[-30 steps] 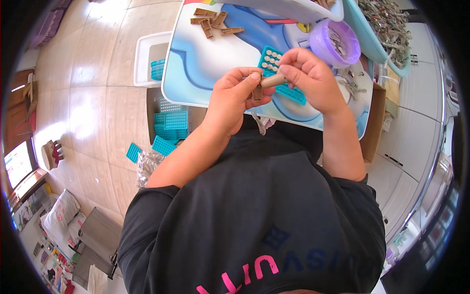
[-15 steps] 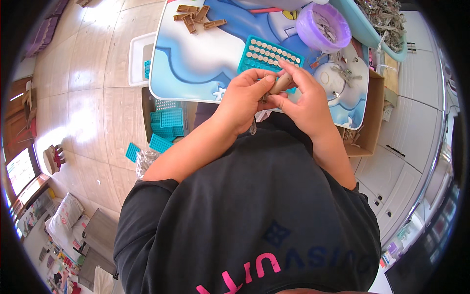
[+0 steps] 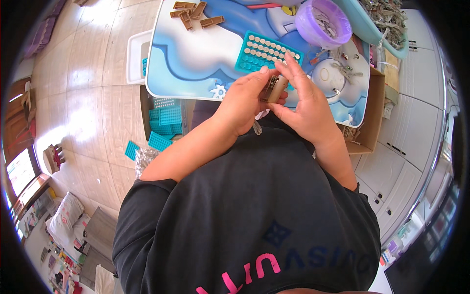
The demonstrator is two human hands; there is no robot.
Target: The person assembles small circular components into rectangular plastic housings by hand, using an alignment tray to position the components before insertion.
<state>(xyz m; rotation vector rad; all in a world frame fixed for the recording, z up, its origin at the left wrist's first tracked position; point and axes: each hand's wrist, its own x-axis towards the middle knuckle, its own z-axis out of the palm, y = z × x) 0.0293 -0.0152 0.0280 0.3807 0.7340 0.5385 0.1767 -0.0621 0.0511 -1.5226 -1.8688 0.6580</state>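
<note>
Just above my lap, at the table's near edge, a small tan plastic casing (image 3: 279, 90) is held between both hands. Its side toward my left shows dark inner parts. My left hand (image 3: 243, 98) is closed around that side, and a thin cable end (image 3: 257, 128) hangs below it. My right hand (image 3: 307, 102) steadies the casing from the other side, thumb low against it and fingers raised along it. Right behind the hands lies a teal grid tray (image 3: 247, 64) with rows of round pale discs; the fingers hide its near right corner.
Several brown casings (image 3: 212, 21) lie at the table's far left. A purple lined basin (image 3: 303, 32) and a light blue tub (image 3: 360, 30) of cables stand far right. Loose cable parts (image 3: 346, 71) lie beside the basin. Boxes with teal trays (image 3: 170, 116) stand left of the table.
The casing has turned in my hands, so its dark inner side now shows. My right fingers have lifted and straightened, and my left fingers have shifted on the casing.
</note>
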